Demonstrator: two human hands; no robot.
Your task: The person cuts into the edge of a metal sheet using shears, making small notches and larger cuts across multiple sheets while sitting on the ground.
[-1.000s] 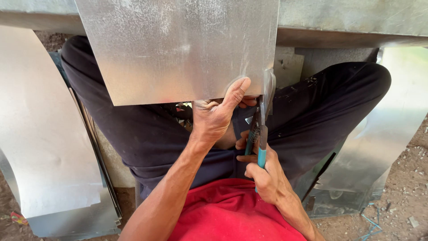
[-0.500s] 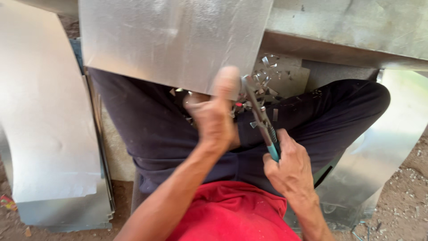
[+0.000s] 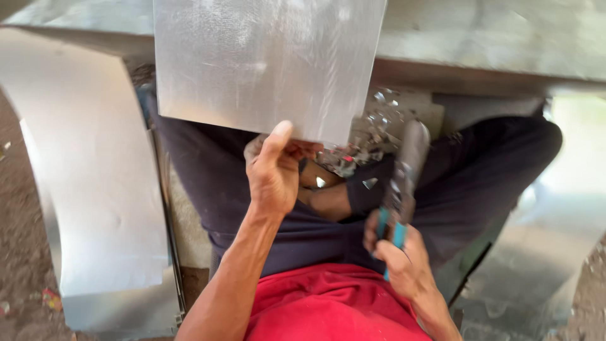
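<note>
Metal sheet (image 3: 265, 63): flat galvanised panel, held up above the crossed legs (image 3: 265, 183), lower edge tilted.
Left hand (image 3: 274, 173): pinching the sheet's lower edge, thumb pressed on its face.
Right hand (image 3: 398, 262): clenched round the blue handles of tin snips (image 3: 401, 189), right of the sheet and apart from it.
Curved sheets (image 3: 95, 189): stacked left of the sheet, on the ground.
Metal offcuts (image 3: 372, 136): scattered just below the sheet's right corner.

Curved metal sheets (image 3: 95, 208) stacked on dirt ground (image 3: 19, 252); shiny, blurred bits, perhaps metal scraps (image 3: 372, 126); more sheet metal (image 3: 536, 271).
</note>
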